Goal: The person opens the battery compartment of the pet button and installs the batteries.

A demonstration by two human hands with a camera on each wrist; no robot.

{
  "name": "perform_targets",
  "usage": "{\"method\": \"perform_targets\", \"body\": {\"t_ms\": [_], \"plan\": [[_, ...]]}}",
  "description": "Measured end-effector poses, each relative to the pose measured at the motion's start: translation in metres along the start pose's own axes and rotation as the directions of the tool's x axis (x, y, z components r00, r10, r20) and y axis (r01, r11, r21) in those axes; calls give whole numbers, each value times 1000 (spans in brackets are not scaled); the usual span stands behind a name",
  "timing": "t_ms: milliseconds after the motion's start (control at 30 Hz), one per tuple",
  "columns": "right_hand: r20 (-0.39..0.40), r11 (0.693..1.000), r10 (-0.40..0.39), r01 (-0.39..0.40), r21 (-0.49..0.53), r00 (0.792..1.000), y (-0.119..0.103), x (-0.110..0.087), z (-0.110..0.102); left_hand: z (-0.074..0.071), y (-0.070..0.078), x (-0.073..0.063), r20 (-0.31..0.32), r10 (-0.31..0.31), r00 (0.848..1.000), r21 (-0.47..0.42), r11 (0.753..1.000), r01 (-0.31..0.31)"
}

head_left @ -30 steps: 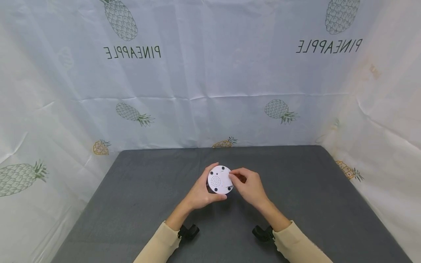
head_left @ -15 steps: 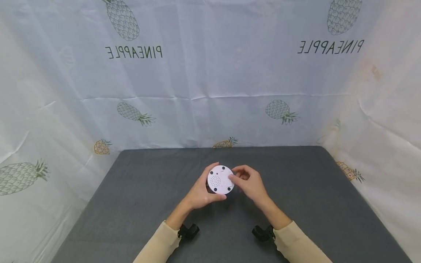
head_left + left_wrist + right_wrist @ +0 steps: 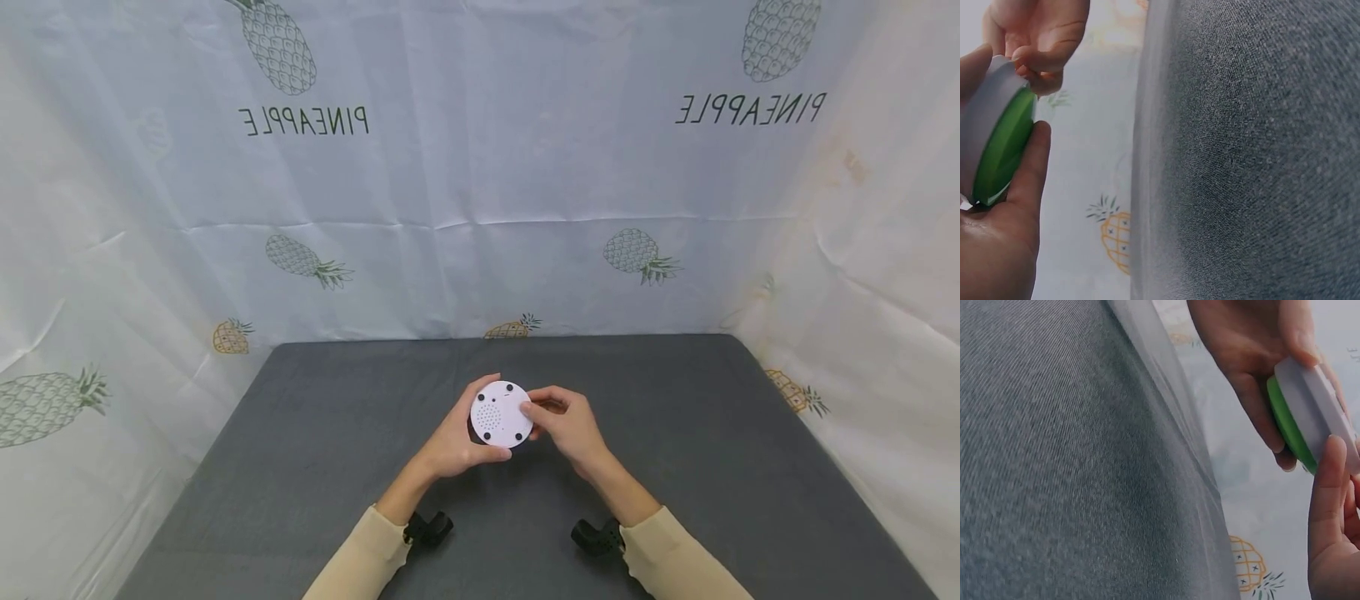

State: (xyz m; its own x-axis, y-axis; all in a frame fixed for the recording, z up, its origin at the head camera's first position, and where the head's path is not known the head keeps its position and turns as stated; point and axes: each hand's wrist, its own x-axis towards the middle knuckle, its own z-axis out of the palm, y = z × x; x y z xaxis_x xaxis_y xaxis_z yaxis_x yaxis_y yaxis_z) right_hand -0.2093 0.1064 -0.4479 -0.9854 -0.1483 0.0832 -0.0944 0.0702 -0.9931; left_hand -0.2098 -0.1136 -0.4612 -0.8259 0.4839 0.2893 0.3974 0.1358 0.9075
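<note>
A round white-and-green device [image 3: 501,415] is held up over the table in the head view. Its white face, with speaker holes and several black feet, is turned toward me. My left hand [image 3: 453,442] grips it around the left side, thumb along the near edge. At the right edge, my right hand [image 3: 573,432] pinches it, thumb on the white face and fingers partly hidden behind. The wrist views show its green side [image 3: 1007,147] facing away, against the left hand's fingers, and its white body [image 3: 1310,406] between both hands.
A dark grey cloth-covered table [image 3: 337,417] lies below the hands. White curtains [image 3: 450,167] with pineapple prints hang behind it and at both sides. A black wrist camera mount [image 3: 431,529] sits at each cuff.
The right thumb has moved slightly down the white face, and the index finger has shifted to the rim. A slanted panel edge at the face's lower right no longer shows. The device has dipped slightly.
</note>
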Motion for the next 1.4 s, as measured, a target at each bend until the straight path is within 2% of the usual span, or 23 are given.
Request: {"method": "perform_targets", "body": {"t_ms": [133,233,400,600,800,1000,1167,1400], "plan": [[23,1000,30,-30,2,999,0,-1,-2,0,1,0,10,-5,1000,-4,1000,5],[93,997,74,-75,1,993,0,0,-5,1,2,0,26,-11,1000,-8,1000,11],[236,993,118,-119,-11,965,1,4,-13,1,2,0,60,-45,997,22,999,43],[315,990,139,-143,-11,939,-1,6,-19,1,3,2,101,-90,991,89,993,81],[306,993,118,-113,-35,945,-2,7,-23,0,6,4,117,-106,987,137,986,90],[250,997,76,-70,-34,965,-2,7,-24,-2,5,4,101,-106,989,92,991,97],[196,999,20,-13,-40,980,-3,6,-24,-7,6,3,55,-105,993,70,992,101],[192,993,-43,64,-102,981,-2,3,-27,-10,8,2,-15,-147,989,123,981,148]]}}
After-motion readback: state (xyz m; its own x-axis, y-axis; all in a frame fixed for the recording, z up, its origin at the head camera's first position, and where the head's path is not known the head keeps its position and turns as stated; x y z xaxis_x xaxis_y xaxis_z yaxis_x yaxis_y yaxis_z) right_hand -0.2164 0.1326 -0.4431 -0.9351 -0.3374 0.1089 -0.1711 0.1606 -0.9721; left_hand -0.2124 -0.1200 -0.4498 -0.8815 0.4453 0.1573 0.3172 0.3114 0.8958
